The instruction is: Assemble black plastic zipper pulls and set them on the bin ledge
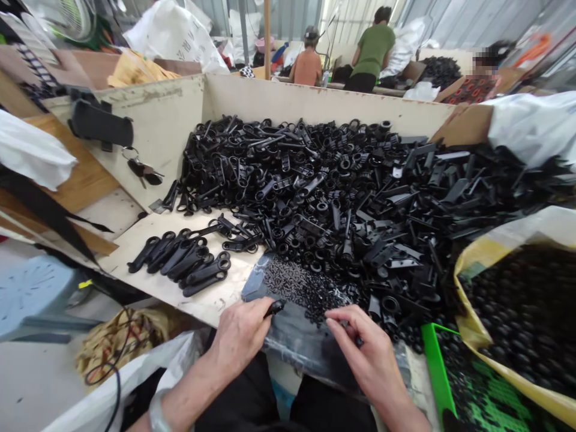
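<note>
My left hand [240,336] is closed round a small black plastic part [274,308] whose end sticks out past the thumb. My right hand [364,351] pinches something small and black beside a heap of tiny black screws [301,288] lying on a dark plastic sheet [292,342] at the table's near edge. A big pile of black plastic parts [333,186] fills the table behind. To the left lies a neat row of several assembled black pieces [184,261].
The work table [207,303] has tall board walls at the back and left. A yellow sack of small black rings [517,312] and a green crate [434,372] stand at the right. Keys [144,171] hang on the left wall. People work in the background.
</note>
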Motion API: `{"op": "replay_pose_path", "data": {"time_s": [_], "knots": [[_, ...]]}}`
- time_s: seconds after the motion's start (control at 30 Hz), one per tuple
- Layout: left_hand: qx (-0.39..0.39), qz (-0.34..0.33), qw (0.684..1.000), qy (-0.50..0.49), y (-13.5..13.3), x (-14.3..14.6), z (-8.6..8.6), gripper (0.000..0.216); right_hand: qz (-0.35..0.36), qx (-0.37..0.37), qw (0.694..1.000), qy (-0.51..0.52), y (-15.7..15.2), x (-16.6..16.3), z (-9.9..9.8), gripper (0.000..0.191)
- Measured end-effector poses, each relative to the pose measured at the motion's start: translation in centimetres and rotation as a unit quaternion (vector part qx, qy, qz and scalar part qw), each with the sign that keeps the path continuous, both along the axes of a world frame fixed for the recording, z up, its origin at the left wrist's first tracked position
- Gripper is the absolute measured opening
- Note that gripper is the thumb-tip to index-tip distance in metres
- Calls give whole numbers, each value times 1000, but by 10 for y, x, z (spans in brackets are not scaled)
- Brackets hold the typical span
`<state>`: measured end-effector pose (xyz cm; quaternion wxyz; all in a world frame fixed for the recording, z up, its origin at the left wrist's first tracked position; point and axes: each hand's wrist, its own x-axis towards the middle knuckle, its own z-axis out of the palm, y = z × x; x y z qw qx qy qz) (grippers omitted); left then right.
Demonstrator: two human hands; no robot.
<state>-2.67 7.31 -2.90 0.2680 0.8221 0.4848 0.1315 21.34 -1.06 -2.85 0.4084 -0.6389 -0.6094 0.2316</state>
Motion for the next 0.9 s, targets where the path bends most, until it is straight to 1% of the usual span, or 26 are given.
{"op": "replay_pose_path", "data": {"time_s": [0.1, 0.2, 0.3, 0.37, 0.4, 0.43, 0.47, 0.53, 0.57, 0.6, 0.63, 0.7, 0.77, 0.83, 0.87, 0.9], "knots": [[-5, -9, 1000, 9, 5, -1, -4, 17, 38, -26, 998, -34, -5, 0, -1, 19], [-7, 0, 1000, 12, 6, -1, -2, 13, 54, -29, 996, -69, -3, -4, -4, 22], [-8, 22, 1000, 9, 3, 1, 3, 14, 71, -26, 984, -162, 5, -10, -8, 28], [-46, 56, 997, -41, -2, 4, 7, 18, 79, -29, 968, -236, 10, -13, -11, 33], [-90, 82, 988, -93, -6, 6, 10, 20, 82, -33, 961, -262, 12, -13, -11, 35], [-153, 113, 969, -156, -11, 8, 12, 21, 84, -36, 956, -279, 14, -14, -12, 35], [-225, 146, 937, -226, -16, 11, 14, 22, 84, -38, 953, -289, 15, -14, -12, 35], [-358, 199, 847, -339, -26, 16, 20, 28, 82, -35, 951, -297, 15, -12, -13, 35], [-407, 219, 803, -376, -30, 18, 22, 32, 81, -30, 950, -301, 15, -12, -13, 36], [-442, 235, 766, -403, -34, 20, 24, 35, 82, -24, 949, -303, 15, -10, -13, 37], [-465, 246, 738, -423, -36, 22, 26, 37, 85, -17, 950, -301, 15, -10, -13, 39], [-488, 262, 703, -447, -39, 24, 27, 38, 89, -3, 959, -268, 14, -8, -12, 39], [-495, 273, 682, -464, -41, 26, 25, 38, 78, -5, 981, -175, 13, -10, -7, 32], [-500, 274, 668, -477, -42, 27, 22, 36, 44, -31, 998, -21, 12, -16, -1, 25], [-503, 272, 662, -484, -43, 28, 21, 35, 21, -50, 996, 71, 12, -21, 2, 24], [-507, 269, 657, -490, -43, 30, 20, 36, -1, -65, 985, 160, 12, -26, 5, 25]]}}
